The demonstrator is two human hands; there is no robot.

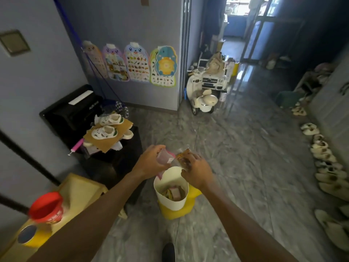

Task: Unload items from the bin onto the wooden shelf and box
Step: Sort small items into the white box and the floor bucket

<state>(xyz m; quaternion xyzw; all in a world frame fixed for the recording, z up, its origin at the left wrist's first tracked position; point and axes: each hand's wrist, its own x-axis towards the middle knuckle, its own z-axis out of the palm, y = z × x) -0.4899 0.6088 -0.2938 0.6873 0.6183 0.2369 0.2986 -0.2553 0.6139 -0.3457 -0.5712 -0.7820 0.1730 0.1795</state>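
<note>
A white bin [171, 202] stands on a yellow base [174, 212] on the floor, with several small packets inside. Just above its rim, my left hand [150, 161] grips a pink packet [164, 156]. Beside it, my right hand [197, 171] holds an orange-brown clear-wrapped packet [182, 155]. The two packets touch each other over the bin. A wooden shelf top [79, 190] lies at the lower left, carrying a red-lidded jar [47, 207] and a yellow container with a dark lid [28, 235].
A dark stand at the left bears a cardboard sheet [106, 136] with white children's shoes [104, 132]. A black appliance [73, 108] sits behind it. Toy ride-on cars [205, 89] stand by the doorway. Slippers [324, 154] line the right wall. My shoe [168, 252] shows below.
</note>
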